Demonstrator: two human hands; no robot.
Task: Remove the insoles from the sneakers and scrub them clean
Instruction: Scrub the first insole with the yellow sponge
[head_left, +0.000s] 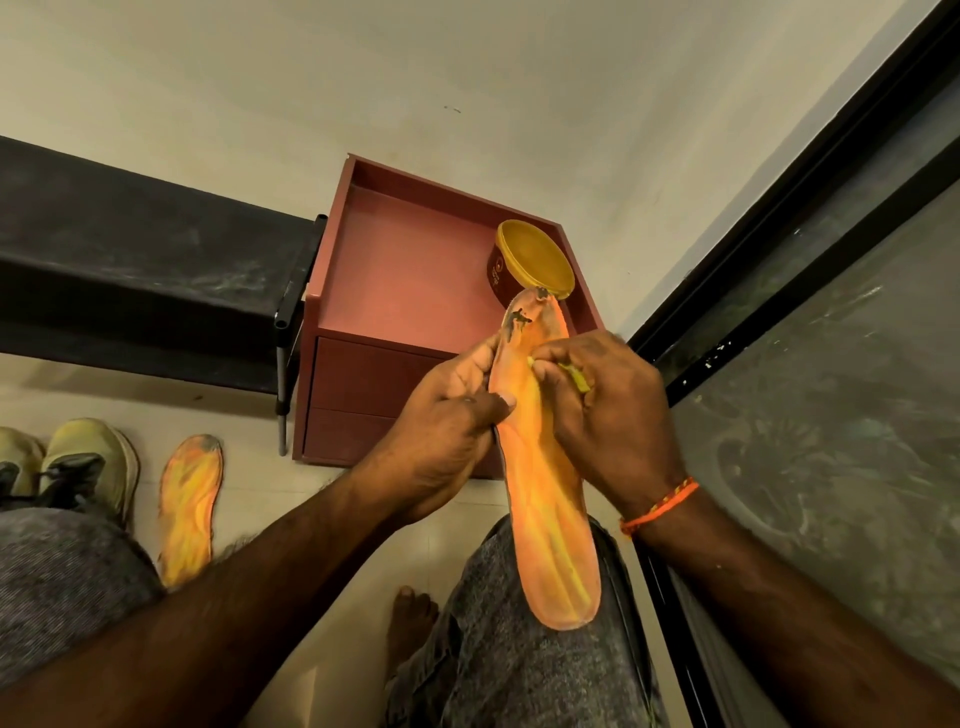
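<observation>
An orange insole (550, 519) with dark grime near its toe end stands upright over my right knee. My left hand (447, 431) grips its left edge, thumb on the front face. My right hand (597, 410) pinches a small yellow-green scrubbing piece (574, 375) and presses it against the insole's upper part. A second orange insole (189, 509) lies on the floor at the left, beside a pair of pale yellow sneakers (93, 462).
A reddish-brown bedside cabinet (395, 270) stands ahead, with a yellow-lidded round tub (535, 260) on its top. A black bench (140, 265) runs along the left. A dark framed glass door (810, 364) fills the right. My bare foot (410, 618) rests on the tile floor.
</observation>
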